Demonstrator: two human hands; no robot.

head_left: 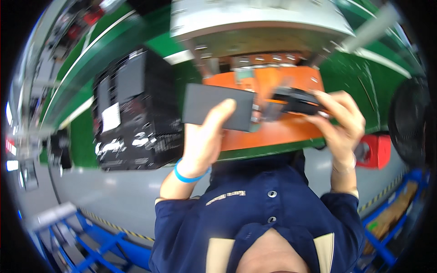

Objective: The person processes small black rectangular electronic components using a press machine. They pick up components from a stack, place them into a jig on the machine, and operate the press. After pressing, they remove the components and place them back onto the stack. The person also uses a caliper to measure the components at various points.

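Note:
My left hand (pixel 205 139) grips a flat dark grey rectangular case (pixel 195 103), its thumb lying across the top face. At the right end of this case, small metallic parts and a bit of green show. Opposite it, my right hand (pixel 342 119) pinches a black blocky part with an orange stripe (pixel 298 101) between thumb and fingers. A gap separates the two held things, and motion blurs the black part. Both hands are above an orange plate (pixel 284 133) under a metal fixture (pixel 259 29).
Left of the hands stands a black bin (pixel 175 86) with glossy black wrapped items. The green work surface (pixel 353 84) surrounds the fixture. A red container (pixel 380 150) and a round black object (pixel 412 120) are at the right. Blue racks (pixel 98 241) stand behind me.

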